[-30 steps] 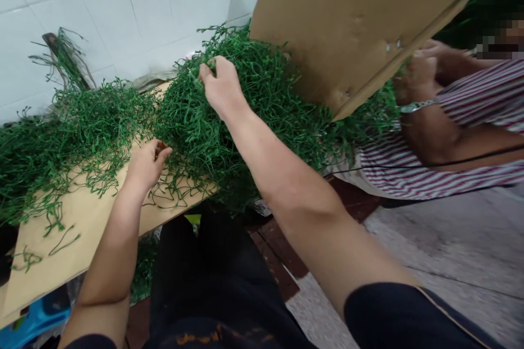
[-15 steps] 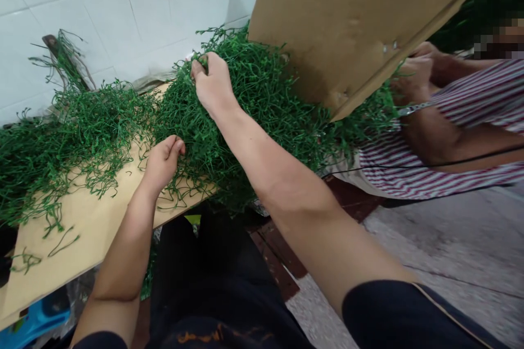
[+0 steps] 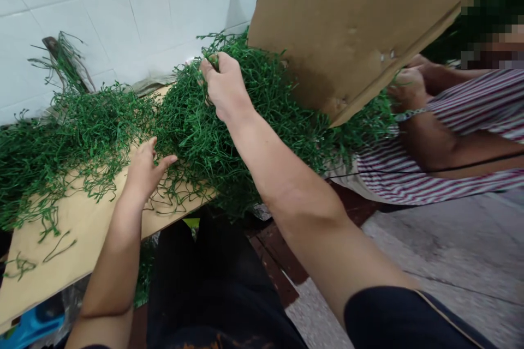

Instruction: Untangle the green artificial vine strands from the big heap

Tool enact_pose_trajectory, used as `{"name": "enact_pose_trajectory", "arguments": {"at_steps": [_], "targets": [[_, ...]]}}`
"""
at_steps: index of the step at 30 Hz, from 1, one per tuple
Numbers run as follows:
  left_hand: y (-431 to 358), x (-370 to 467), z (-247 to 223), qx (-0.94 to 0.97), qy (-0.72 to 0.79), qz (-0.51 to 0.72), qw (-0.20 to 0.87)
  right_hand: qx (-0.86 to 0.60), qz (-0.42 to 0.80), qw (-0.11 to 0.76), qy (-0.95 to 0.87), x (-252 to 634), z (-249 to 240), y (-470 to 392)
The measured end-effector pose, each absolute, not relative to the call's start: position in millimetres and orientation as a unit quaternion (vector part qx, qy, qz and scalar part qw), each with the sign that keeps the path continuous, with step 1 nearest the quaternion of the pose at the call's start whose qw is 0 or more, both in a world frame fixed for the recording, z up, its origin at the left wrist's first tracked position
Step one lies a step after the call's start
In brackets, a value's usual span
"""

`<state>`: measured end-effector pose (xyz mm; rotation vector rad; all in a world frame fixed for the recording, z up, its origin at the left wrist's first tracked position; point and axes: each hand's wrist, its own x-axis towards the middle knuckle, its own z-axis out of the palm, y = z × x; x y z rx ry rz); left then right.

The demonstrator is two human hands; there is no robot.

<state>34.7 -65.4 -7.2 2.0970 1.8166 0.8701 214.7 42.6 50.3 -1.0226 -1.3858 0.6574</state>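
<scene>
A large heap of thin green plastic stems (image 3: 282, 98) with small tufted tips lies before me. My right hand (image 3: 225, 82) is at the top of this heap, its thumb and fingers pinched on a green stem (image 3: 212, 58). My left hand (image 3: 145, 169) hovers over the near edge of the heap, thumb and fingers apart, holding nothing. Below it is a tan board (image 3: 82, 229) with loose stems scattered on it. Another pile of green stems (image 3: 94, 125) spreads along the left side of the board.
A tall brown cardboard panel (image 3: 347, 27) stands at the right of the heap. Beyond it a co-worker in a striped top (image 3: 470, 120) has both hands near the stems. White tiles (image 3: 143, 5) form the wall behind. A blue plastic item (image 3: 39, 322) shows below the board.
My left hand has opened from a closed pinch and moved slightly left. My right hand has shifted a little to the right, still pinched at the heap's top.
</scene>
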Motion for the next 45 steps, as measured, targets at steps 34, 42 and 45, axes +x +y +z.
{"name": "enact_pose_trajectory", "arguments": {"at_steps": [34, 42, 45], "targets": [[-86.6, 18.7, -11.0, 0.751, 0.626, 0.211, 0.01, -0.423, 0.44, 0.617, -0.497, 214.3, 65.1, 39.8], [-63.2, 51.7, 8.6, 0.697, 0.526, 0.431, 0.228, -0.366, 0.582, 0.533, -0.494, 185.5, 66.9, 7.7], [-58.0, 65.4, 5.0, 0.699, 0.5, 0.439, 0.263, -0.372, 0.584, 0.527, -0.493, 184.4, 65.1, 8.3]]}}
